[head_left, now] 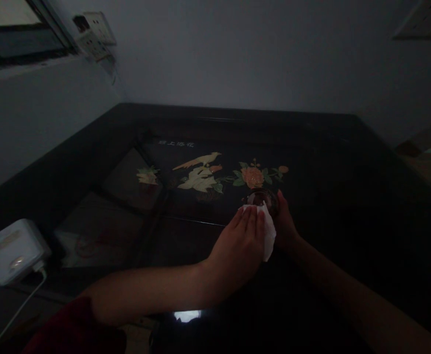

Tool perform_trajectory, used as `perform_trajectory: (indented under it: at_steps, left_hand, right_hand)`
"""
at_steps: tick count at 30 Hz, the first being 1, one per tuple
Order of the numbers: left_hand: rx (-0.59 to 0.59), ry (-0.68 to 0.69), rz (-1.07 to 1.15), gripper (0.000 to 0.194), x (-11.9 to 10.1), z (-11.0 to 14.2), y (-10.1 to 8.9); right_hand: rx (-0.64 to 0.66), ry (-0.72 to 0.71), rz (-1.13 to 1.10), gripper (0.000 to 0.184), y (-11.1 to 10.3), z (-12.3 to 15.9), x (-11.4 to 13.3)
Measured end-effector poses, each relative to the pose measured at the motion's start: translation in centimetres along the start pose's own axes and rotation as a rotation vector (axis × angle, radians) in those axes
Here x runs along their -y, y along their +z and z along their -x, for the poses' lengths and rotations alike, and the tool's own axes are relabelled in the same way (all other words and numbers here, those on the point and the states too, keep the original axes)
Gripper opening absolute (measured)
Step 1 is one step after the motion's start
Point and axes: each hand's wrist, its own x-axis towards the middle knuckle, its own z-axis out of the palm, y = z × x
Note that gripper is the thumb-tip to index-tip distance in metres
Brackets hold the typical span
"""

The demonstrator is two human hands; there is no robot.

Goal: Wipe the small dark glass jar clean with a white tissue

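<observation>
At center right, over a dark glossy table (322, 152): a round glass vessel (262, 195), just on the near side of a reddish flower motif (252, 177); whether raised or resting on the tabletop, impossible to tell. Against the near side of the vessel: a white tissue (270, 238), pinned beneath the left hand (242, 237), with fingers drawn close together and nearly straight. Along the right side of the vessel: the right hand (284, 217), curled about the glass, with most fingers hidden. To the left of the flower motif: a pale bird motif (200, 160). At the near left: a white box (15, 250) with a thin white cable (20, 309). At the far left: a window (11, 34) and, beside it, wall sockets (100, 27).
</observation>
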Motion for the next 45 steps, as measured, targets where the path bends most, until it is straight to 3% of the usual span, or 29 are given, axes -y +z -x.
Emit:
perform_trajectory:
  at_steps: [3, 9, 13, 18, 27, 32, 39, 45]
  left_hand:
    - [-0.023, 0.011, 0.039, 0.047, 0.0, -0.2, 0.2]
    - [-0.124, 0.073, 0.167, 0.049, 1.0, -1.4, 2.0]
    - [-0.148, 0.117, 0.245, 0.050, 1.8, -2.2, 3.3]
    - [-0.181, 0.054, 0.243, 0.048, 2.5, -2.6, 3.9]
    - [-0.085, -0.040, 0.115, 0.046, 2.1, -1.8, 2.0]
    - [-0.113, -0.015, 0.125, 0.045, 1.8, -1.6, 1.6]
    - [-0.173, 0.145, 0.242, 0.049, 3.9, -3.0, 4.0]
    - [-0.241, 0.138, 0.290, 0.046, 4.9, -3.7, 5.2]
  right_hand:
    - [-0.022, 0.023, 0.000, 0.041, 0.0, 0.2, 0.2]
    - [-0.184, 0.133, -0.055, 0.051, -0.7, 0.3, 0.3]
    - [-0.136, 0.076, -0.059, 0.049, -1.0, 0.1, -0.3]
    - [-0.085, -0.041, -0.043, 0.038, -0.6, 0.0, -0.6]
    - [-0.013, -0.049, 0.013, 0.040, -1.0, -0.2, -0.8]
    - [-0.007, -0.057, 0.022, 0.040, -1.3, -0.2, -0.8]
    - [-0.004, -0.064, -0.100, 0.035, -1.4, -0.3, -0.8]
    - [-0.040, -0.102, -0.080, 0.029, -0.5, 0.0, -0.7]
